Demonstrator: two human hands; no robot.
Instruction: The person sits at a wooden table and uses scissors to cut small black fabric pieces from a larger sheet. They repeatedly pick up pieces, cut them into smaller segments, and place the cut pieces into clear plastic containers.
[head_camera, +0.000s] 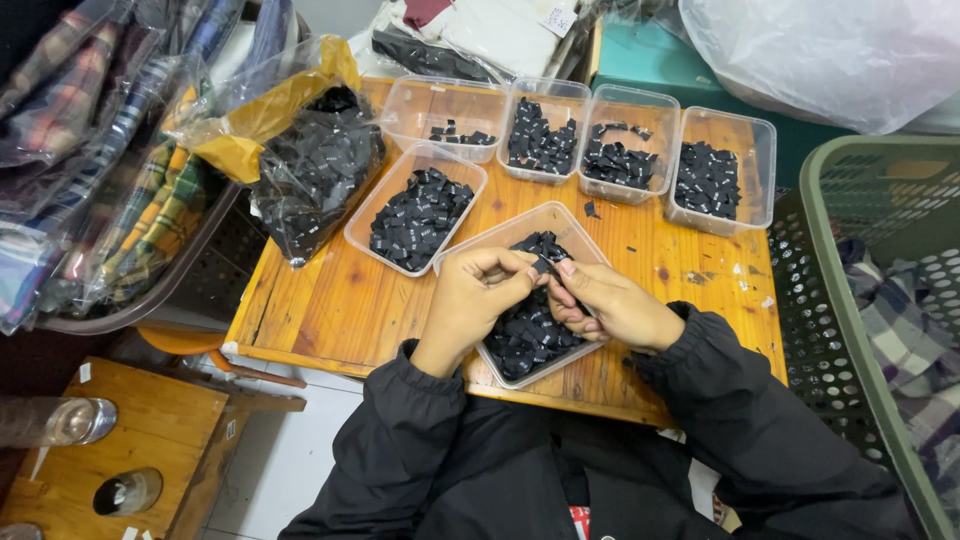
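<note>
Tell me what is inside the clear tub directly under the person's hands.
The clear tub holds a heap of small black fabric labels. The left hand and right hand pinch one label above it, covering the heap's middle. The tub's bottom is hidden.

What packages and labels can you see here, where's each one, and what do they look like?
Labels: small black folded tags heaped in the near tub under both hands.
Held label: black, pinched between left hand and right hand.
Bag: clear plastic with yellow top, table's left, full of black labels.
Tubs: clear rectangular, in a row behind, holding black labels.
</note>
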